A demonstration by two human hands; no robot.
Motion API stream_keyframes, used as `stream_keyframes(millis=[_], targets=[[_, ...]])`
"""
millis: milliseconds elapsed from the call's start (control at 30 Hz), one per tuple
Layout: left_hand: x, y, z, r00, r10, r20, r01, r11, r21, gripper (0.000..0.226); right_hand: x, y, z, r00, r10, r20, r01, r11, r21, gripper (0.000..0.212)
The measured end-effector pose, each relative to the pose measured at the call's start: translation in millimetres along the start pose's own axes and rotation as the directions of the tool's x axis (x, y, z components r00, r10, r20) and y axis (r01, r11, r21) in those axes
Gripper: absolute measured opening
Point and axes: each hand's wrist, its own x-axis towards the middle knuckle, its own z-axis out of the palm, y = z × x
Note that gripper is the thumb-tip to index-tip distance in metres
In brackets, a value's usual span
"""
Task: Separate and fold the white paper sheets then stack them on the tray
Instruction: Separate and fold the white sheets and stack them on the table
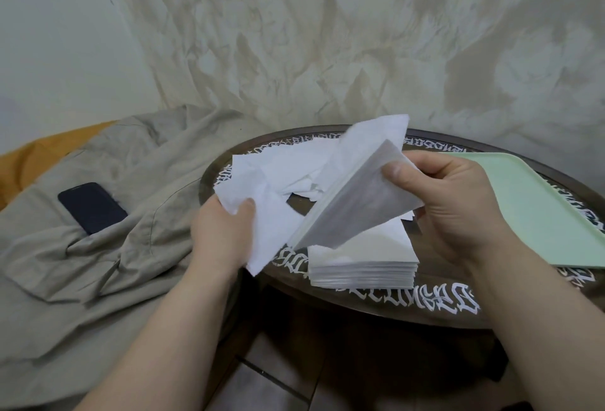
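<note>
My right hand (455, 204) grips a thick bundle of white paper sheets (357, 201), thumb on top, held tilted above the table. My left hand (226, 233) pinches one thin sheet (271, 181) that is peeling away from the bundle and hangs crumpled to the left. Below the bundle a neat stack of white sheets (363, 263) lies on the round dark table (376, 312). A pale green tray (537, 211) sits at the table's right side with nothing visible on it.
A dark phone (91, 207) lies on rumpled beige cloth (98, 247) to the left of the table. An orange surface shows at the far left. A textured wall rises behind. White lettering rings the table's rim.
</note>
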Motion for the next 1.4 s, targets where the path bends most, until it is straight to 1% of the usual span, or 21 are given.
stream_keyframes(millis=[33,100,167,200,267,300,333,367,400,467,533,600,667,733,900,1000,1067,1133,1200,1300,1400], targets=[[-1.0,-0.3,1.0,1.000,0.030,-0.006,-0.030,0.993,0.114,0.019,0.3,-0.3,1.3,1.000,0.002,-0.006,-0.002,1.000,0.022,0.014],[-2.1,2.7,2.3,0.997,0.071,0.023,-0.075,0.967,0.242,0.024,0.8,-1.2,4.1,1.000,0.008,-0.001,-0.008,0.997,0.078,0.015],[-9.1,8.9,0.6,0.981,0.119,0.152,-0.152,0.962,0.225,0.024,1.4,-1.8,6.8,0.999,0.013,0.032,-0.017,0.990,0.139,0.016],[-14.7,13.7,-1.1,0.961,0.138,0.239,-0.177,0.973,0.151,0.023,1.4,-2.0,7.8,0.998,0.016,0.061,-0.026,0.985,0.168,0.016],[-27.3,24.9,-3.5,0.932,0.129,0.340,-0.110,0.991,-0.073,0.014,1.1,-3.5,8.7,0.991,0.030,0.131,-0.057,0.977,0.207,0.015],[-31.8,30.4,-3.5,0.916,0.110,0.387,-0.040,0.982,-0.185,0.007,1.0,-3.6,8.5,0.984,0.050,0.169,-0.086,0.974,0.210,0.014],[-33.1,32.4,-2.2,0.902,0.069,0.426,0.050,0.964,-0.263,0.023,1.7,-3.3,8.0,0.975,0.081,0.207,-0.121,0.974,0.193,0.014],[-33.0,33.2,-2.0,0.888,0.020,0.459,0.149,0.932,-0.329,0.029,2.2,-1.6,7.4,0.965,0.116,0.237,-0.156,0.975,0.156,0.014],[-31.2,33.2,-0.4,0.880,-0.006,0.474,0.224,0.887,-0.405,0.025,2.8,0.2,6.7,0.957,0.149,0.250,-0.178,0.979,0.097,0.013],[-28.2,36.5,1.3,0.881,-0.050,0.471,0.316,0.803,-0.505,0.018,4.5,5.8,5.4,0.950,0.201,0.237,-0.199,0.979,-0.035,0.009],[-23.7,34.3,3.2,0.901,-0.071,0.428,0.320,0.775,-0.544,0.019,5.6,9.9,4.6,0.951,0.238,0.198,-0.218,0.969,-0.115,0.004],[-19.3,29.7,3.6,0.903,-0.057,0.427,0.305,0.783,-0.541,0.022,7.0,11.7,4.1,0.955,0.252,0.159,-0.234,0.964,-0.126,0.007],[-19.7,30.3,1.3,0.866,-0.007,0.500,0.310,0.792,-0.525,0.037,7.9,11.9,5.3,0.959,0.253,0.127,-0.239,0.964,-0.114,0.010],[-22.3,30.3,-1.1,0.831,0.024,0.556,0.288,0.837,-0.466,0.048,8.3,12.2,7.3,0.962,0.254,0.098,-0.245,0.965,-0.090,0.009],[-20.7,27.7,-1.6,0.826,0.035,0.563,0.248,0.874,-0.418,0.030,6.8,11.0,9.9,0.960,0.269,0.073,-0.264,0.962,-0.071,0.008],[-19.5,27.2,-1.6,0.858,0.052,0.510,0.212,0.870,-0.446,0.021,6.5,11.3,9.7,0.963,0.256,0.086,-0.247,0.964,-0.097,0.009],[-19.0,27.2,-1.3,0.898,0.064,0.436,0.177,0.854,-0.489,0.014,7.2,12.3,5.6,0.960,0.254,0.120,-0.238,0.962,-0.131,0.007],[-17.2,27.2,-2.1,0.928,0.048,0.369,0.166,0.834,-0.526,0.009,7.2,12.7,-0.2,0.954,0.231,0.191,-0.181,0.952,-0.246,0.005],[-15.3,27.9,-3.2,0.940,0.008,0.342,0.199,0.800,-0.566,0.011,5.6,13.2,-4.1,0.948,0.170,0.270,-0.047,0.911,-0.410,0.007],[-12.7,27.8,-5.6,0.943,-0.027,0.333,0.227,0.782,-0.580,0.013,4.0,12.8,-6.4,0.941,0.024,0.338,0.178,0.814,-0.553,0.011],[-13.4,27.2,-7.8,0.933,-0.020,0.360,0.231,0.799,-0.555,0.013,3.7,11.4,-8.6,0.884,-0.166,0.437,0.428,0.664,-0.614,0.009]])
